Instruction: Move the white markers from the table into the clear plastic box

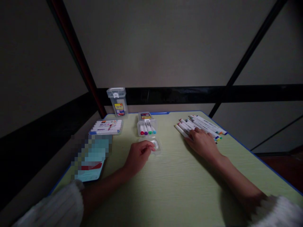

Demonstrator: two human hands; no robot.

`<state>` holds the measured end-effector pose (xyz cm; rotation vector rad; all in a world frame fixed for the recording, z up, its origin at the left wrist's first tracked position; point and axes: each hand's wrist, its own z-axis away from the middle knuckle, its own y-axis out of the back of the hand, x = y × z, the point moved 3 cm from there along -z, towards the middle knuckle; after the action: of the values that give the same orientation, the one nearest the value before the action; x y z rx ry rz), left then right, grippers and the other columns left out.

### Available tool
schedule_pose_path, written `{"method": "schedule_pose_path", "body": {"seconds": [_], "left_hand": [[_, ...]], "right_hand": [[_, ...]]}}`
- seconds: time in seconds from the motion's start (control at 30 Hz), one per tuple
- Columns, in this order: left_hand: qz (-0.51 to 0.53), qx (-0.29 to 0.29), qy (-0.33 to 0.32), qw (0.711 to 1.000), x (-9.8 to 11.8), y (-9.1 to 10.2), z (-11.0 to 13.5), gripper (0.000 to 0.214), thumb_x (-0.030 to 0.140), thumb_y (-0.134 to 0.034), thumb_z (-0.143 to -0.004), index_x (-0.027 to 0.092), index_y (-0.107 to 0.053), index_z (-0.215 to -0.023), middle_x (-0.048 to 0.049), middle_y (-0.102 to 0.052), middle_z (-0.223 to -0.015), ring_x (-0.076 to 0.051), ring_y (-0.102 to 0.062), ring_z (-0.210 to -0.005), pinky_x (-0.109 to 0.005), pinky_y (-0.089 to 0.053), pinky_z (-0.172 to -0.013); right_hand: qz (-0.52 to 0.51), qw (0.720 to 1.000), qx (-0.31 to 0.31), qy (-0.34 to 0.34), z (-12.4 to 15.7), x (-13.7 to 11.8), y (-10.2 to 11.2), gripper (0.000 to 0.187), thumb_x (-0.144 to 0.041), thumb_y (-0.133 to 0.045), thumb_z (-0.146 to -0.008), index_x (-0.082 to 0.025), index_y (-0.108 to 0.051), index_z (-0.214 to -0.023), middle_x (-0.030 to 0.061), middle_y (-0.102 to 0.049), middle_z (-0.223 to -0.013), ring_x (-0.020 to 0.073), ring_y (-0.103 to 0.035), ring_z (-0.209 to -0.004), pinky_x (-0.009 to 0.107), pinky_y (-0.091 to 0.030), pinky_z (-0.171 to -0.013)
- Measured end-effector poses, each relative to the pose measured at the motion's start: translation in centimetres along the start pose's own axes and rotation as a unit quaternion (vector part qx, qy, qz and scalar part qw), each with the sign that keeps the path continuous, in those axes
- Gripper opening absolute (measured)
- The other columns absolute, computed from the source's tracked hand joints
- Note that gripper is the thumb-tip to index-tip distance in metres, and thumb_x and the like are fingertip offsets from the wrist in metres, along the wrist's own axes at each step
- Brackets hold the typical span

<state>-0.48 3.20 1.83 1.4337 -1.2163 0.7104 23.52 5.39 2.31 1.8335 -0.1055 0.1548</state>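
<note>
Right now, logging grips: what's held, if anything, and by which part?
Can't tell: the right hand rests on loose markers, the left hand is at the clear lid; any grip is hidden.

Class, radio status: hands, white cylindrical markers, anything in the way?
Left hand at clear plastic lid, contact unclear. Right hand on loose white markers. Possible obstacle: lid before clear plastic box of colour-capped markers.

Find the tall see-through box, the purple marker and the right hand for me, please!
Tall see-through box [119,107]: head view, on its front label.
Purple marker [145,133]: head view, on its purple end.
Right hand [201,142]: head view, on the back of the hand.
</note>
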Motion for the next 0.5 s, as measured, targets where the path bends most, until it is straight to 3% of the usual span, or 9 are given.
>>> {"method": "schedule_pose_path", "body": {"seconds": [0.33,0.5], "left_hand": [[0.015,0.003,-0.005,1.000,-0.12,-0.03,-0.09,0.017,0.018,-0.047,-0.070,0.012,-0.064,-0.069,-0.0039,-0.067,-0.061,-0.005,-0.039,-0.037,-0.017,-0.029,-0.037],[0.020,0.007,0.007,1.000,0.15,-0.02,-0.01,0.016,0.018,-0.048,-0.070,0.013,-0.064,-0.068,-0.0029,-0.066,-0.060,-0.005,-0.039,-0.036,-0.017,-0.028,-0.037]], "right_hand": [[-0.027,0.999,0.018,0.026,-0.03,-0.88,-0.13,0.023,-0.029,-0.041,-0.085,-0.011,-0.057,-0.086,0.0149,-0.061,-0.094,0.0279,-0.056,-0.086,0.035,-0.034,-0.064],[-0.184,0.981,0.061,-0.010,0.00,-0.81,0.37,0.020,-0.030,-0.040,-0.086,-0.014,-0.052,-0.085,0.0100,-0.062,-0.073,0.0208,-0.054,-0.062,0.031,-0.032,-0.056]]}}
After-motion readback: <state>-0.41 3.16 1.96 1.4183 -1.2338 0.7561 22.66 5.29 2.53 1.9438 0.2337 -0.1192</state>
